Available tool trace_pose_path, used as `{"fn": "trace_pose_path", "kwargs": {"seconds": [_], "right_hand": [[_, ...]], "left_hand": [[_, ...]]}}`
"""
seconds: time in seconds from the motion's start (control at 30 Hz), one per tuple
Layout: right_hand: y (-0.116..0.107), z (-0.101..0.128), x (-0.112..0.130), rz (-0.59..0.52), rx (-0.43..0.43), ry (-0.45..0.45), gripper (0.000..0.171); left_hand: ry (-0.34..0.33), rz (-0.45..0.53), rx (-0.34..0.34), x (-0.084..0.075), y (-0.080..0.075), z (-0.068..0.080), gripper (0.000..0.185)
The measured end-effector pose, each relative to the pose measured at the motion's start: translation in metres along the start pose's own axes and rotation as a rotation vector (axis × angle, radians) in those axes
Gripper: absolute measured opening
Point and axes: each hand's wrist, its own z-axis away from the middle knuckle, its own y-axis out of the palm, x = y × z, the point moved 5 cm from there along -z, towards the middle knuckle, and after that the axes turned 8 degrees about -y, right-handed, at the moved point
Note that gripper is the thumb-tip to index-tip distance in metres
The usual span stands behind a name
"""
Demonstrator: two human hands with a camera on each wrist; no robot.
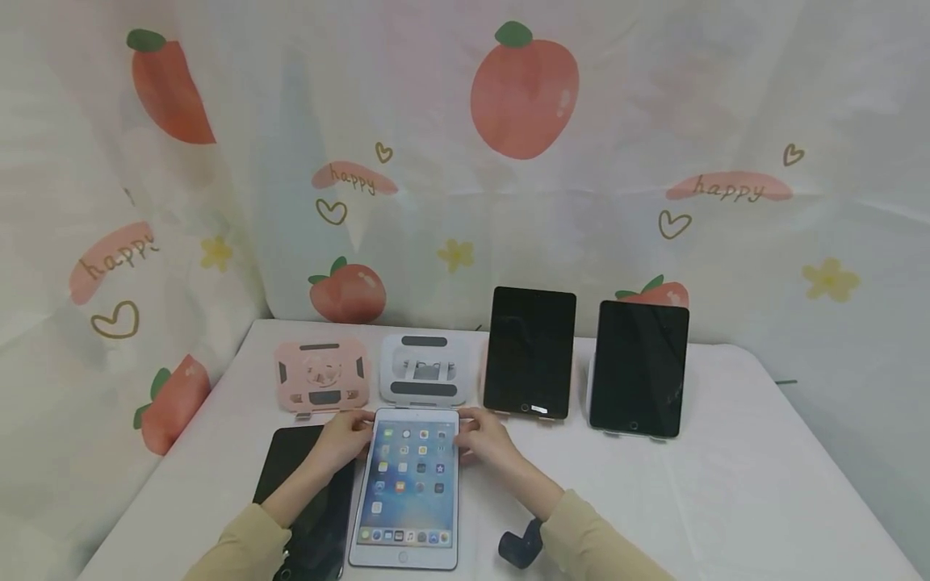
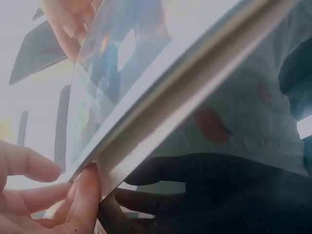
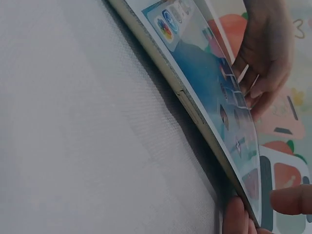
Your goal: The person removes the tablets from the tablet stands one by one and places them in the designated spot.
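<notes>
both hands' fingers (image 2: 85, 195) pinch the lit tablet (image 1: 408, 484); only the head view shows four stands behind.

Two dark tablets (image 1: 529, 353) stand propped beside pink (image 1: 322, 375) and white stands (image 1: 424, 369).

- The head camera is looking forward and down over the table (image 1: 726, 484).
- Both wrist cameras are sitting low and very near, facing opposite edges of the lit tablet (image 1: 407, 492), shared by all views.
</notes>
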Motion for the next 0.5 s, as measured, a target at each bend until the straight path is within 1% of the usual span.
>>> {"fn": "trace_pose_path", "kwargs": {"seconds": [0.27,0.4,0.5], "right_hand": [[0.0011,-0.0030,-0.0022,0.004,0.041,-0.003,0.053],[0.0000,-0.0039,-0.0021,0.009,0.052,0.014,0.051],[-0.0004,-0.0059,-0.0034,0.014,0.067,0.031,0.051]], "left_hand": [[0.033,-0.072,-0.005,-0.0045,0.0015,0.0001,0.034],[0.082,-0.118,-0.015,-0.0071,0.0049,0.0002,0.033],[0.135,-0.163,-0.034,-0.0105,0.0069,0.0008,0.023]]}}
